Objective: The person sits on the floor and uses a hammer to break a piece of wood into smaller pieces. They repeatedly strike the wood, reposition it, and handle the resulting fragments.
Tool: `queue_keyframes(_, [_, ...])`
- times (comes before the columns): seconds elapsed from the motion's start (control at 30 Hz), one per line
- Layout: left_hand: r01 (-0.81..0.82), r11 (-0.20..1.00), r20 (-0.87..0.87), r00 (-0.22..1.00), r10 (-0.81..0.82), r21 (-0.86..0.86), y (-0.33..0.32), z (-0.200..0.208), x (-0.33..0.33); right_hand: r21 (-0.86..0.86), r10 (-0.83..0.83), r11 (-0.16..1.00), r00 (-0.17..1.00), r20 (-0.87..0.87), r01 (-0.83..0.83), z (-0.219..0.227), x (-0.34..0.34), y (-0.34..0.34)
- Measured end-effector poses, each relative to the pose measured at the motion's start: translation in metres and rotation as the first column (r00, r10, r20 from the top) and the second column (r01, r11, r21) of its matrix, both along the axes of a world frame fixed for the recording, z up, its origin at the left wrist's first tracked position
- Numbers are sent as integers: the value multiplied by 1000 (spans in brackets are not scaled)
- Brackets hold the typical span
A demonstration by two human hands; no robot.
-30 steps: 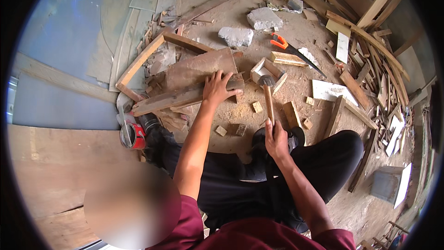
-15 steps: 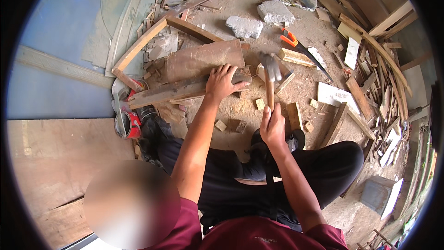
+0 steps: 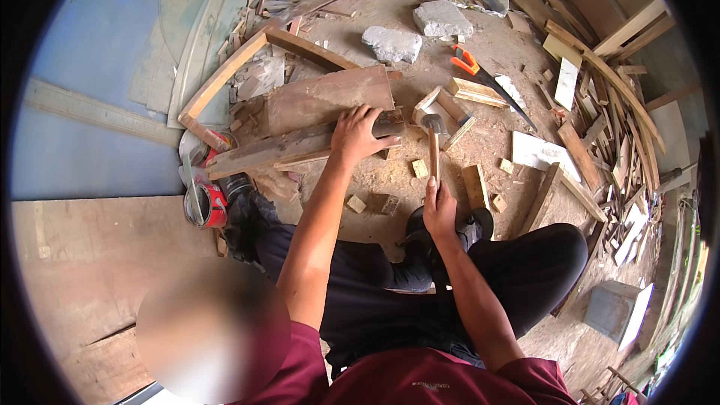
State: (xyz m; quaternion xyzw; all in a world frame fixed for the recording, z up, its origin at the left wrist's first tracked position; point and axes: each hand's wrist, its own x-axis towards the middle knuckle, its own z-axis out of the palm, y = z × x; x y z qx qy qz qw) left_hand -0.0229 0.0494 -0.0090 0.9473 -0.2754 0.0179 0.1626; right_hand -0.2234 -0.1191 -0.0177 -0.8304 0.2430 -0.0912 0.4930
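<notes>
My right hand (image 3: 439,208) is wrapped round the wooden handle of a hammer (image 3: 434,156). The dark metal hammer head is over a small frame of short wood pieces (image 3: 460,111), and I cannot tell whether it touches. My left hand (image 3: 357,135) lies with fingers spread across a weathered wooden beam (image 3: 285,146), its thumb stretched to the right near the beam's end. Its fingertips reach toward a flat brown board (image 3: 330,97) along the beam's far side. Cut wood blocks (image 3: 420,169) lie on the dusty floor between my hands and feet.
A handsaw (image 3: 480,67) with an orange handle lies beyond the hammer. Two grey stone chunks (image 3: 392,44) are farther back. Scrap wood (image 3: 626,127) piles along the right side. Red cans (image 3: 205,205) stand at the left, by my foot. A grey box (image 3: 616,313) is at lower right.
The hammer head, blurred by motion before, is now sharp and a little nearer to me. My left hand stays on the beam.
</notes>
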Motion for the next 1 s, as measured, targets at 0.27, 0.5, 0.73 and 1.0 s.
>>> queue_keyframes(0.27, [8,1000,-31,999,-8,-19,3,2,0,166,-88,982,996,-10,89,-17,1,3])
queue_keyframes(0.5, [42,989,-20,999,-45,-142,2,6,1,444,-172,882,985,-12,159,-18,5,1])
queue_keyframes(0.73, [268,948,-69,957,-283,-171,11,35,14,241,-141,963,987,82,118,12,3,2])
queue_keyframes(1.0, [240,970,-18,970,-241,-43,8,29,9,108,5,994,999,31,-9,36,-9,8])
